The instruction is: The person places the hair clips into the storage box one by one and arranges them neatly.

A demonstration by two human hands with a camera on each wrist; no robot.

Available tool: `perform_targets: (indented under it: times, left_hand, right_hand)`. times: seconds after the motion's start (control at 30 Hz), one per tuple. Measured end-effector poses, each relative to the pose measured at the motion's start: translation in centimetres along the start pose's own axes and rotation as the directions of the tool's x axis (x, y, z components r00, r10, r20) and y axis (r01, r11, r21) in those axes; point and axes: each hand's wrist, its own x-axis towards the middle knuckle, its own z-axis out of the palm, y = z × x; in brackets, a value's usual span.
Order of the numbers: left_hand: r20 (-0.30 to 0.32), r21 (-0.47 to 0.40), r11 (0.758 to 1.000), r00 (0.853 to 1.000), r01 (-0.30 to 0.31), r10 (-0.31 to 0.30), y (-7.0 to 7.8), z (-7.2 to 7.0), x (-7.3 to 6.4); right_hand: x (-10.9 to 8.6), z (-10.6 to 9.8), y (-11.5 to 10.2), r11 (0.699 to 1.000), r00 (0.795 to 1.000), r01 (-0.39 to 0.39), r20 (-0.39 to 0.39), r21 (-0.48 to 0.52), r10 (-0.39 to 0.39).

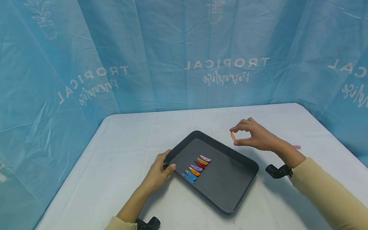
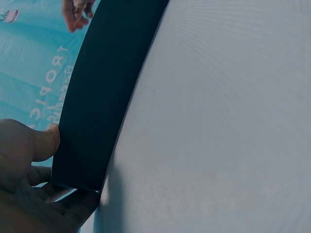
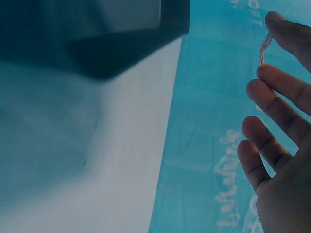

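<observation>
A dark grey rectangular tray lies at an angle on the white table. My left hand grips its left corner, thumb over the rim and fingers beneath, as the left wrist view shows. Inside the tray, a slanting row of snap hair clips runs from blue through orange, purple and red to pink. Above the tray's far right side, my right hand pinches an orange hair clip by its two ends between thumb and forefinger. The right wrist view has that hair clip edge-on, the other fingers spread loosely.
A pink hair clip lies on the table beyond my right wrist, partly hidden by it. Blue printed curtains hang behind and along both sides. Each wrist wears a black camera mount.
</observation>
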Motion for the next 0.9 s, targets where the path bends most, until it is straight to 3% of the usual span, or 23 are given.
perform_targets:
  times: [0.17,0.43,0.9]
  left_hand:
    - [0.004,-0.002,1.000,1.000,0.003,-0.003,0.0,0.0,0.0]
    - [0.006,-0.007,1.000,1.000,0.011,-0.011,0.0,0.0,0.0]
    - [-0.014,-0.010,1.000,1.000,0.004,-0.004,-0.1,0.2,0.0]
  right_hand:
    - [1.5,0.9,-0.6,0.998,0.998,0.046,0.046,0.049,-0.048]
    - [3.3,2.5,-1.4,0.993,0.988,0.052,0.137,0.110,-0.067]
    - [5.1,5.5,-1.5,0.997,0.955,0.066,0.287,0.048,-0.077]
